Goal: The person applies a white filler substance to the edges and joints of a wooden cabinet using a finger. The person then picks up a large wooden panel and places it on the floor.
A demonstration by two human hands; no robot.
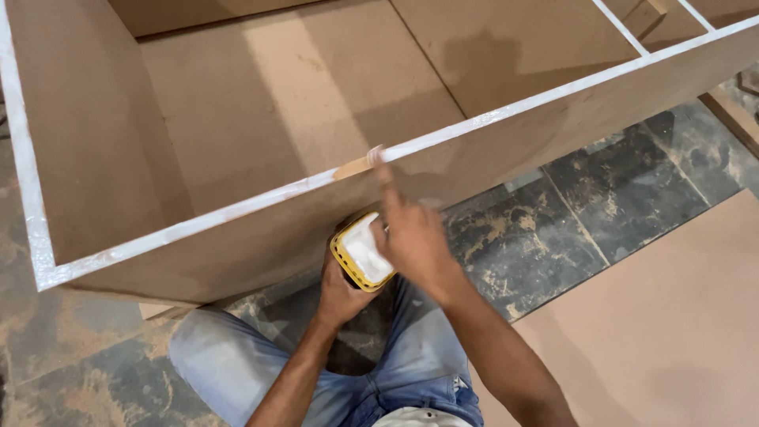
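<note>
Probably a carpentry workshop: unfinished fibreboard cabinet (237,119), loose board sheets (664,332), dusty stone floor (569,213).

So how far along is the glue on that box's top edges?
Done, by the look of it: white glue coats the front edge leftward and the left edge. In hand: the right hand spreads glue with a fingertip at a bare patch on the front edge, while the left hand holds a yellow glue tub. The rim toward the far right looks thinner; inner dividers are hard to judge.
</note>
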